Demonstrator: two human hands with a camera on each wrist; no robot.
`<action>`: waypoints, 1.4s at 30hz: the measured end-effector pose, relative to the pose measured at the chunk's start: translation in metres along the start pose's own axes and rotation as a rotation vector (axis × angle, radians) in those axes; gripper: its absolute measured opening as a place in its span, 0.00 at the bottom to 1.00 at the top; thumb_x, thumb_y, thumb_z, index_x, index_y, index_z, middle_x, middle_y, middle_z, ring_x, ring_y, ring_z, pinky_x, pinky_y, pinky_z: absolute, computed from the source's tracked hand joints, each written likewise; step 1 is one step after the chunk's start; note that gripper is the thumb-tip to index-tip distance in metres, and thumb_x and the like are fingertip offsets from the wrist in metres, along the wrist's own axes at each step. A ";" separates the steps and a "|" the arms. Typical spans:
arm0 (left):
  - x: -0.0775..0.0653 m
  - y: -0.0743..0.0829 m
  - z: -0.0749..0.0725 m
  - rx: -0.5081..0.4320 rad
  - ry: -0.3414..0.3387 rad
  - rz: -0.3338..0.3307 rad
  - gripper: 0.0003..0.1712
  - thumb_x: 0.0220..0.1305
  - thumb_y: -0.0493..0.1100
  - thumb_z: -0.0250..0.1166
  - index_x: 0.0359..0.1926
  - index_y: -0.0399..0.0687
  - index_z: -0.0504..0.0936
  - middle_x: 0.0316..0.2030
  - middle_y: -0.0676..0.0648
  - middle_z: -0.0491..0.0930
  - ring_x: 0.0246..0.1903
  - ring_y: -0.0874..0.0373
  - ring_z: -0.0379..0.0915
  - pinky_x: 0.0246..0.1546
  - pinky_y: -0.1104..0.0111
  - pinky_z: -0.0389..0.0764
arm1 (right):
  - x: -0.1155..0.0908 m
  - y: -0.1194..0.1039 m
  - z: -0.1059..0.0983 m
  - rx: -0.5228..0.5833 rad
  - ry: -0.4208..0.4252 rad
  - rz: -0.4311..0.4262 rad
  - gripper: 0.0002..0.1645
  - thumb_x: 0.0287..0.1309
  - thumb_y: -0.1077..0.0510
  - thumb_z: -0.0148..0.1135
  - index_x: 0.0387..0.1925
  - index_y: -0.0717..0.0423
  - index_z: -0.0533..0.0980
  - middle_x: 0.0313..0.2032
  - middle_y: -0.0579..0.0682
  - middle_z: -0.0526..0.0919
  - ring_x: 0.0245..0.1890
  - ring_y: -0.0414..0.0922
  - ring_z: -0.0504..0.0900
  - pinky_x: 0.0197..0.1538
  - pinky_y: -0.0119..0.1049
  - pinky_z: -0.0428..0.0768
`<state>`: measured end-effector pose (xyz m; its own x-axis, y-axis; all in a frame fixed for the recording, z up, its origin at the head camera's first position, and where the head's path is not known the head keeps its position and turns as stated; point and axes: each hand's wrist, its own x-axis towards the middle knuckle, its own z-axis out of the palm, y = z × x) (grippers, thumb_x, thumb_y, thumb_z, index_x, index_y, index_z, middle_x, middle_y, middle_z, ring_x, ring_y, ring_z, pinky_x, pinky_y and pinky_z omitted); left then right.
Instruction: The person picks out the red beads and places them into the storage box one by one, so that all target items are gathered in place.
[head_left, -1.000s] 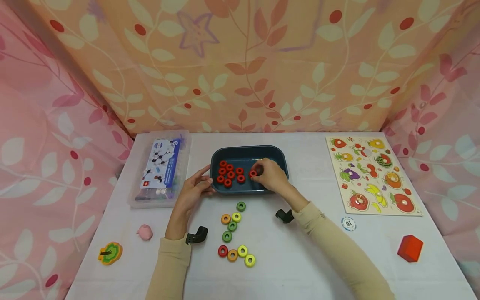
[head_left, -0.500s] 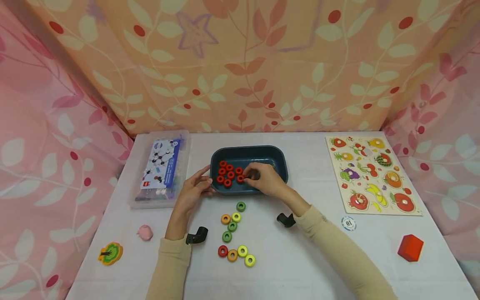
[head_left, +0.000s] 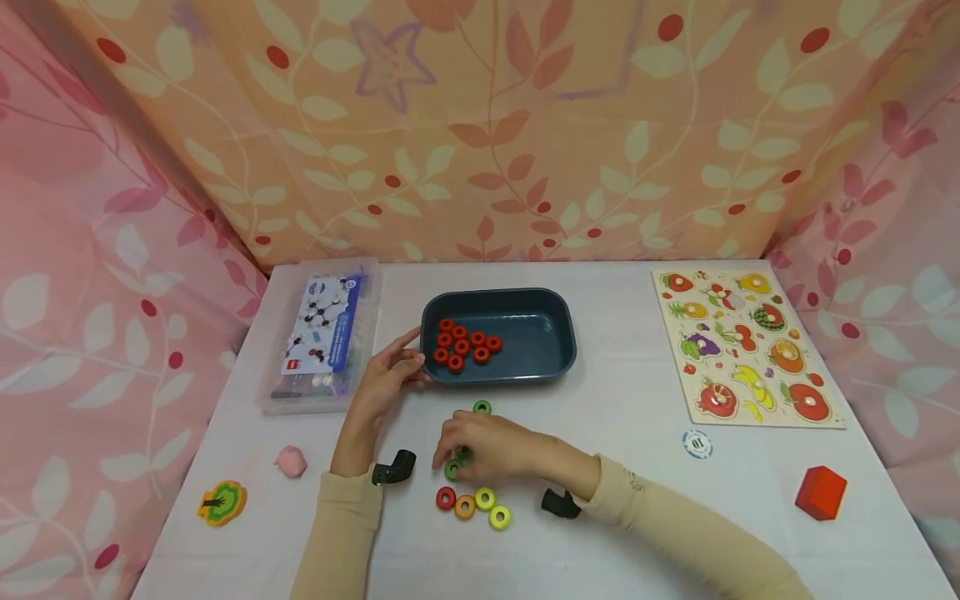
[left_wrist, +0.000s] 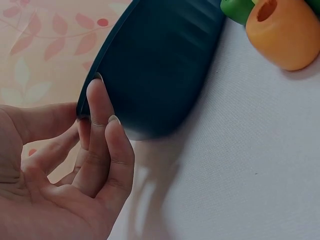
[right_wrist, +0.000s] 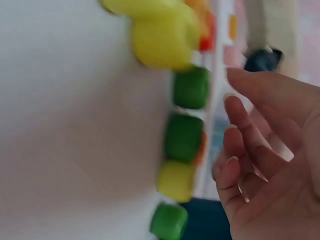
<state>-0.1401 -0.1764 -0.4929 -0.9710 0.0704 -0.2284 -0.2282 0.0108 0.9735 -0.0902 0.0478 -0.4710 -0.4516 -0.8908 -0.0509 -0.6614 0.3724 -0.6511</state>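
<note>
A dark blue rectangular tray (head_left: 532, 346) stands at the middle back, with several red ring beads (head_left: 461, 347) grouped in its left part. My left hand (head_left: 384, 383) pinches the tray's left end; in the left wrist view its thumb and fingers meet at the rim. My right hand (head_left: 487, 447) hovers over the loose beads in front of the tray, fingers spread and bent with nothing between them. Close under its fingertips is a green bead (head_left: 452, 470). It partly hides other beads. In the right wrist view, green beads (right_wrist: 191, 87) line up just beside the fingers.
Nearer the front lie a red bead (head_left: 446, 498), an orange bead (head_left: 464, 507) and yellow beads (head_left: 500, 517). A clear plastic case (head_left: 318, 333) stands left, a fruit puzzle board (head_left: 705, 367) right. Farther out are a red block (head_left: 821, 493), a chip (head_left: 697, 444) and a tree piece (head_left: 222, 502).
My right hand slid a red bead left to the other red ones, let it go, then moved out of the tray toward the front beads. My left hand stays at the tray.
</note>
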 end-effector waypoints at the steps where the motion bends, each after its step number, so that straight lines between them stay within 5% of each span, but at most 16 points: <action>1: 0.000 0.000 0.000 0.000 0.002 0.001 0.30 0.72 0.36 0.60 0.72 0.57 0.69 0.47 0.38 0.75 0.29 0.60 0.83 0.38 0.61 0.85 | 0.000 0.000 0.005 -0.033 -0.027 -0.007 0.18 0.52 0.60 0.75 0.45 0.40 0.86 0.42 0.36 0.81 0.44 0.33 0.72 0.46 0.23 0.71; 6: 0.000 0.001 0.000 0.005 0.007 0.007 0.30 0.72 0.36 0.59 0.72 0.56 0.69 0.46 0.39 0.76 0.28 0.60 0.83 0.38 0.61 0.85 | 0.001 -0.002 0.021 -0.127 -0.087 -0.075 0.25 0.46 0.62 0.76 0.46 0.33 0.86 0.44 0.32 0.77 0.46 0.32 0.68 0.49 0.23 0.68; 11: 0.000 0.000 -0.001 -0.001 0.006 -0.007 0.30 0.72 0.36 0.60 0.72 0.57 0.69 0.46 0.40 0.76 0.29 0.59 0.83 0.38 0.62 0.85 | 0.002 -0.003 0.025 -0.169 -0.072 -0.095 0.20 0.46 0.55 0.79 0.43 0.33 0.87 0.44 0.32 0.77 0.47 0.32 0.67 0.49 0.25 0.66; 21: -0.002 0.002 0.000 0.012 0.000 -0.005 0.30 0.72 0.37 0.59 0.72 0.59 0.69 0.49 0.37 0.75 0.30 0.58 0.84 0.41 0.58 0.85 | 0.004 0.004 0.012 -0.041 0.018 -0.047 0.14 0.54 0.52 0.76 0.43 0.37 0.83 0.41 0.30 0.80 0.45 0.34 0.73 0.48 0.24 0.70; 30: -0.001 0.000 0.000 0.001 -0.003 -0.002 0.31 0.72 0.36 0.59 0.73 0.54 0.67 0.49 0.37 0.74 0.30 0.60 0.83 0.39 0.62 0.85 | -0.002 0.025 -0.038 0.248 0.249 0.062 0.17 0.56 0.59 0.74 0.47 0.48 0.82 0.41 0.40 0.83 0.37 0.47 0.80 0.40 0.38 0.80; 37: -0.002 0.002 0.001 0.006 0.015 -0.023 0.31 0.72 0.36 0.59 0.73 0.56 0.68 0.46 0.41 0.75 0.30 0.59 0.83 0.38 0.63 0.85 | -0.009 0.058 -0.069 0.175 0.492 0.242 0.15 0.54 0.56 0.76 0.44 0.48 0.83 0.35 0.43 0.83 0.32 0.44 0.78 0.31 0.32 0.73; 42: -0.002 0.002 0.002 -0.001 0.024 -0.038 0.31 0.72 0.36 0.60 0.72 0.58 0.69 0.44 0.45 0.75 0.29 0.60 0.83 0.36 0.66 0.84 | -0.010 0.084 -0.075 0.149 0.526 0.405 0.16 0.53 0.56 0.76 0.44 0.52 0.83 0.36 0.46 0.83 0.28 0.45 0.76 0.30 0.35 0.73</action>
<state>-0.1389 -0.1744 -0.4903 -0.9631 0.0464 -0.2651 -0.2648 0.0124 0.9642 -0.1861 0.1072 -0.4678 -0.9023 -0.4295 0.0383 -0.3064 0.5762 -0.7577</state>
